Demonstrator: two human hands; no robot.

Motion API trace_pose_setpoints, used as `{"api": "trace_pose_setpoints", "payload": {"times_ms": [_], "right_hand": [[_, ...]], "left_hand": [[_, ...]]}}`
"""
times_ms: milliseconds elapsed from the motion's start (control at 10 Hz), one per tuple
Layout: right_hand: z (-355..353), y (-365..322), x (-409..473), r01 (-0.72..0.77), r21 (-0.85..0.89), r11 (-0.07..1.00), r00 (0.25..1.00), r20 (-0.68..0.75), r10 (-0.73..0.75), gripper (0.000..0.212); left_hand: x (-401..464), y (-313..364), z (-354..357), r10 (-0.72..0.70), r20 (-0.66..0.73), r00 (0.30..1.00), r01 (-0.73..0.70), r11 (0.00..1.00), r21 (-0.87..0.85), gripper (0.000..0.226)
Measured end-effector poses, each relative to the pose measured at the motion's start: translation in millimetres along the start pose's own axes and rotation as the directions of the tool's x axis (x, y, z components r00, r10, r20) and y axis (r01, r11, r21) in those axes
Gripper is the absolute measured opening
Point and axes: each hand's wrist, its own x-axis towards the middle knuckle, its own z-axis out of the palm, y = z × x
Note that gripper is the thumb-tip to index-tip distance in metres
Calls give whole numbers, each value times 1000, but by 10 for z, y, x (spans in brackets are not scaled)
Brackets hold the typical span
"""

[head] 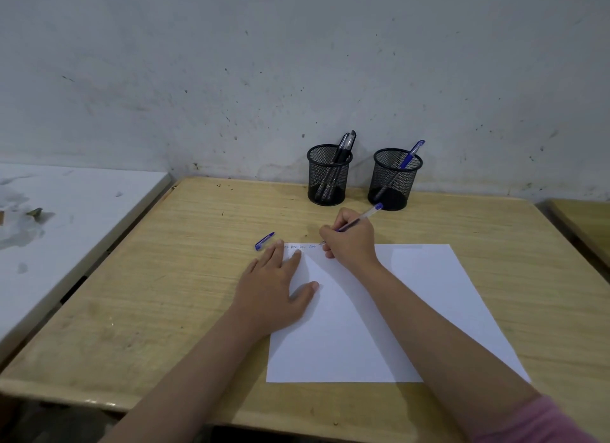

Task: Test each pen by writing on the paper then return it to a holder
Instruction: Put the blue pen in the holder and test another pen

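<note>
A white sheet of paper [412,310] lies on the wooden desk, with a few small written marks [302,246] along its top left edge. My right hand [351,241] grips a blue pen [366,215], its tip touching the paper beside the marks. My left hand [275,284] lies flat with fingers spread on the paper's left edge. A blue pen cap [264,240] rests on the desk just beyond my left fingertips. At the back stand two black mesh holders: the left holder [328,175] contains black pens [345,145], the right holder [394,178] one blue pen [411,154].
The wooden desk [165,294] meets a scuffed grey wall [297,63] behind the holders. A white table [66,218] with small scraps adjoins on the left. Another wooden desk's edge [591,225] shows at the far right.
</note>
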Motion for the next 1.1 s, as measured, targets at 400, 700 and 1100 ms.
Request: {"api": "trace_pose_setpoints", "payload": {"times_ms": [400, 700, 1100], "right_hand": [[17, 2, 5, -8, -4, 1000, 1000, -10, 7, 29], [20, -7, 19, -33, -1, 999, 999, -6, 33, 29], [22, 20, 32, -27, 10, 1000, 999, -18, 27, 30]], "left_hand": [[-42, -23, -10, -8, 43, 999, 7, 1000, 5, 92], [-47, -21, -10, -2, 27, 1000, 2, 1000, -25, 91], [-44, -30, 2, 0, 22, 1000, 1, 997, -71, 90]]}}
